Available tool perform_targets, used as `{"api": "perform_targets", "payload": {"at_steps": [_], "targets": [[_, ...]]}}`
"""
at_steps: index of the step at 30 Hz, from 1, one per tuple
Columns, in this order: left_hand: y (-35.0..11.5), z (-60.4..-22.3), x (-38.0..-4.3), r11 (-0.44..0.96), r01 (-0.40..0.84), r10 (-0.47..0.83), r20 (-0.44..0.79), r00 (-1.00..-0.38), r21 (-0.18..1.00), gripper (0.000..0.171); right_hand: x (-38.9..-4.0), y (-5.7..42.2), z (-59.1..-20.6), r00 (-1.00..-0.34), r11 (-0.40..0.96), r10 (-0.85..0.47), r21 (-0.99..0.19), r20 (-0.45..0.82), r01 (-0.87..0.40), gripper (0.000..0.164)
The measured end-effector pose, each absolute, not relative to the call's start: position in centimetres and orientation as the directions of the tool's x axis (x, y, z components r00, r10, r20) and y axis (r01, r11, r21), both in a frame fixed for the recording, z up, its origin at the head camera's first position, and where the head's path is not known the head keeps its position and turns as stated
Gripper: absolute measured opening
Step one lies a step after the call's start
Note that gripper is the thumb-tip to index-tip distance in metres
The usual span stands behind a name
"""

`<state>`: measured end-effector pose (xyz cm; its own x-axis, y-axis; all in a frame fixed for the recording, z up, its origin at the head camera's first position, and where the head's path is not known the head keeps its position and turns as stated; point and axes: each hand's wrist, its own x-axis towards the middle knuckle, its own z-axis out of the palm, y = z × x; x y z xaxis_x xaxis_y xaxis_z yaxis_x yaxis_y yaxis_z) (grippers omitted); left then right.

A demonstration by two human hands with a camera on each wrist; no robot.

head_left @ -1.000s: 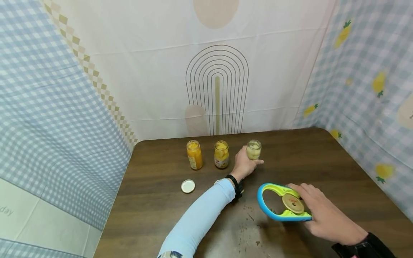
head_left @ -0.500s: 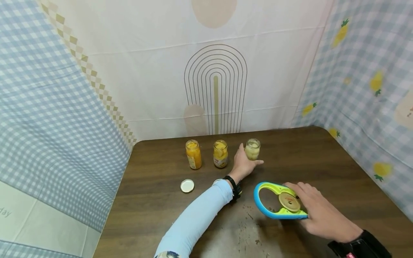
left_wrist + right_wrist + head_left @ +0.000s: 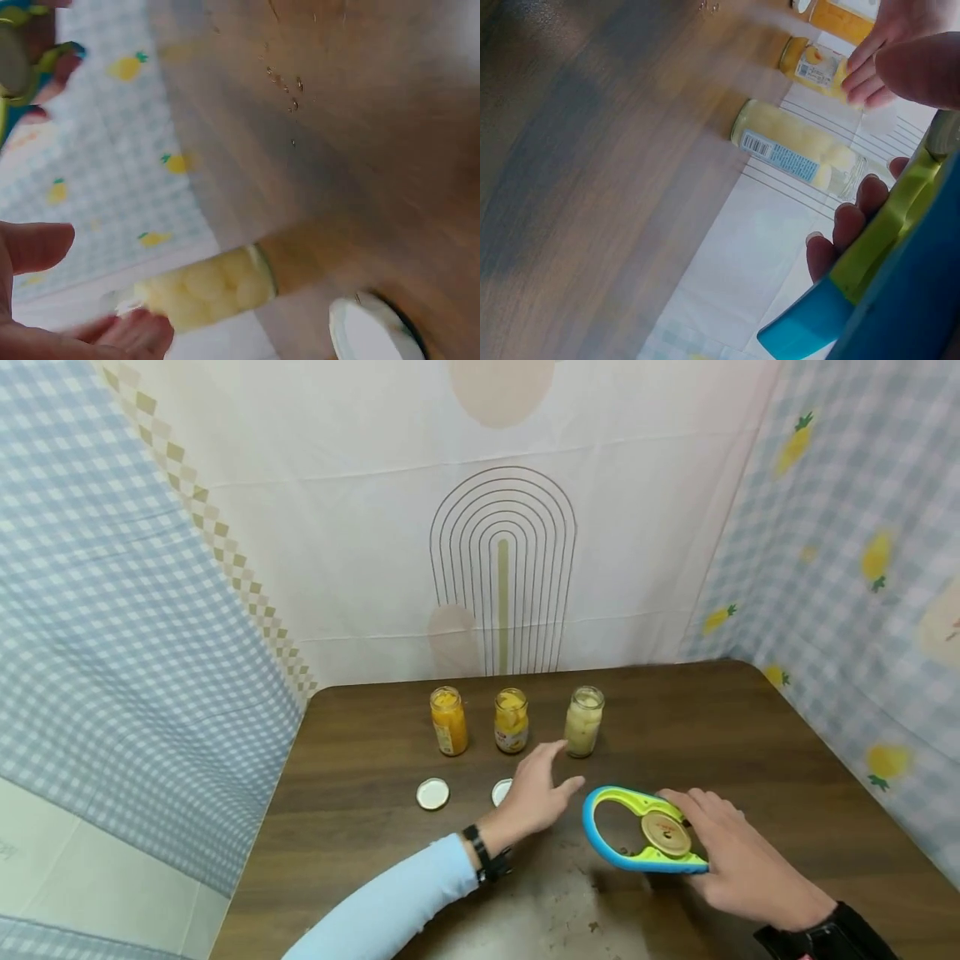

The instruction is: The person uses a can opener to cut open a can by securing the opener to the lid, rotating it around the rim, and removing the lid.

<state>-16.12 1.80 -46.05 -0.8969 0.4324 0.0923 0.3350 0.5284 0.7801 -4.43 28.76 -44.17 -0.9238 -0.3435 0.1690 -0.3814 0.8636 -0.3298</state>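
Note:
My right hand (image 3: 738, 860) grips a blue and lime-green jar opener (image 3: 637, 863), its fingers curled round one end. A round gold lid (image 3: 666, 833) sits within the opener. Over the table, my left hand (image 3: 528, 797) holds nothing, thumb and fingers spread apart. In front of its fingertips stands an uncapped glass jar (image 3: 582, 727) of pale round pieces in liquid; the left wrist view shows this jar (image 3: 214, 289) just past the fingers. Farther left stand two more uncapped jars, one with yellow fruit (image 3: 512, 727) and one with orange contents (image 3: 449, 727).
A lid (image 3: 432, 794) lies white side up on the brown table (image 3: 345, 752), in front of the orange jar. Another white lid (image 3: 500, 790) is partly hidden by my left hand. Small wet spots (image 3: 594, 927) mark the table near the front. Patterned cloth hangs around the back and sides.
My left hand has let go of the pale jar and drawn back toward me and left, leaving the jar standing. A second lid now shows beside it. The right hand keeps its grip, shifting slightly left.

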Motion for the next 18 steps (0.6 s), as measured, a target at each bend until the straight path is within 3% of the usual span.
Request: {"api": "perform_targets", "payload": {"at_steps": [4, 11, 18], "targets": [[-1.8, -46.1, -13.8, 0.473, 0.395, 0.435, 0.181, -0.882, 0.787, 0.043, -4.4, 28.4, -44.6, -0.923, 0.863, -0.339, -0.331, 0.18, -0.381, 0.098], [-5.3, -46.4, -10.2, 0.38, 0.454, 0.418, 0.288, -0.861, 0.806, 0.031, -4.2, 28.2, -45.1, -0.921, 0.871, -0.345, -0.305, 0.179, -0.386, 0.094], [-4.9, -46.1, -9.7, 0.151, 0.19, 0.365, 0.124, -0.923, 0.97, 0.018, -4.5, 27.7, -44.9, -0.92, 0.869, -0.338, -0.308, 0.2, -0.387, 0.092]]}}
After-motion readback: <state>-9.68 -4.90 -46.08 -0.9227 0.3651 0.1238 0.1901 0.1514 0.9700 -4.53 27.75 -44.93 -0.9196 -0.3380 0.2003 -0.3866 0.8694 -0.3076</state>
